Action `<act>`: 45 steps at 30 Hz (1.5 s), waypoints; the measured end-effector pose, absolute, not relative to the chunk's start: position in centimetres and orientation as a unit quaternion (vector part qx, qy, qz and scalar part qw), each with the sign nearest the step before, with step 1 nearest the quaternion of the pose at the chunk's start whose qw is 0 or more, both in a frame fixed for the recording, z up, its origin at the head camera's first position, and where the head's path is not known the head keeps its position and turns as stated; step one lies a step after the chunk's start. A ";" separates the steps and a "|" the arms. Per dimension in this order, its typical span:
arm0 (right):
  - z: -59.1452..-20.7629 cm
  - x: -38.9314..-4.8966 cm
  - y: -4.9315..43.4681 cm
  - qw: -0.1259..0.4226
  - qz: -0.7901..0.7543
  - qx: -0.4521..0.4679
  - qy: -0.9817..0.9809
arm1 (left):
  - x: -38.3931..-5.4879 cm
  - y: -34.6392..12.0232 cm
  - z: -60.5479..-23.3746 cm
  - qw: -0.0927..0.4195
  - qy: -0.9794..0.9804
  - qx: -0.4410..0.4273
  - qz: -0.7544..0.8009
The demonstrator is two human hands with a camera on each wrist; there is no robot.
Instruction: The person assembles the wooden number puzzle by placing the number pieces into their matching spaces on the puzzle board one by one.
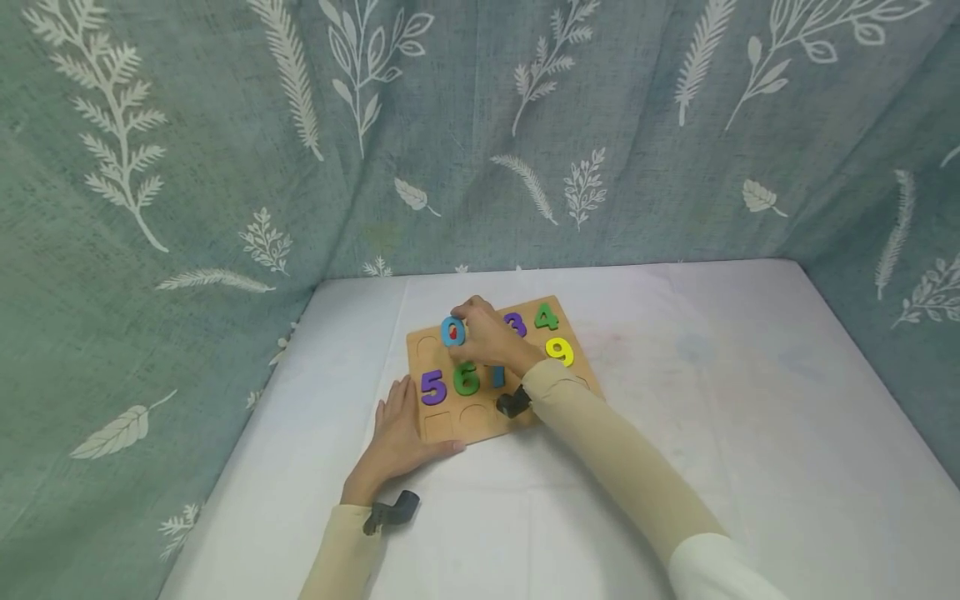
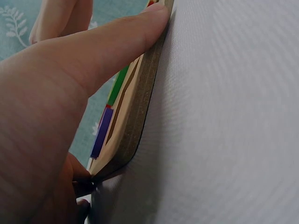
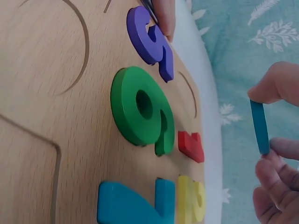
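Note:
My right hand point(image 1: 491, 335) pinches a blue number zero point(image 1: 446, 337) between thumb and fingers, above the back left of a wooden number board point(image 1: 417, 362). In the right wrist view the zero point(image 3: 259, 126) shows edge-on, held off the board. My left hand point(image 1: 396, 437) rests at the board's front left corner, its thumb along the front edge and its fingers straight along the left side. Nearest to it is the purple five point(image 1: 433, 387). Beside that lie the green six point(image 1: 466, 379) and the blue seven point(image 1: 498, 377), partly covered by my right hand.
On the board also sit a purple three point(image 1: 515, 324), a green four point(image 1: 546, 317) and a yellow nine point(image 1: 559, 351). A red one point(image 3: 190, 146) and a yellow two point(image 3: 190, 199) show in the right wrist view. White cloth point(image 1: 712, 400) covers the table; a leaf-patterned curtain point(image 1: 465, 217) stands behind.

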State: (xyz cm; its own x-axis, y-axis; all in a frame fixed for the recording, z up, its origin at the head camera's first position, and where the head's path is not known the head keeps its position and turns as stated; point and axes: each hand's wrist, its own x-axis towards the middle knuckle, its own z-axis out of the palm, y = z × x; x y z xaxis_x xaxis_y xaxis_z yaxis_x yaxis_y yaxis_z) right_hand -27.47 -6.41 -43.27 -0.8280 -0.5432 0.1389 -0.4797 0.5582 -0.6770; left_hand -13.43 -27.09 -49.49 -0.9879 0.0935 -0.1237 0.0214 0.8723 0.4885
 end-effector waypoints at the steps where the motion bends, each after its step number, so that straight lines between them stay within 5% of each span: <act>1: -43.3 -27.4 -6.6 0.044 -0.369 -0.292 0.882 | -13.4 -27.1 -49.5 0.071 0.965 0.030 0.250; 45: -46.1 -28.5 -12.0 0.062 -0.295 -0.285 0.910 | -13.5 -27.2 -49.5 0.085 0.963 0.022 0.256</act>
State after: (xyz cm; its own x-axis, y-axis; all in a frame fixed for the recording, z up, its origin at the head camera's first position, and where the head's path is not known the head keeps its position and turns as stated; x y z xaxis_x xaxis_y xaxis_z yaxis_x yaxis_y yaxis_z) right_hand -28.46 -12.01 -46.14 -0.8299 -0.5552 0.0552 -0.4819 0.6633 -0.5726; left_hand -13.51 -27.22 -49.53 -0.9847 0.0862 -0.1517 -0.0005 0.8681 0.4964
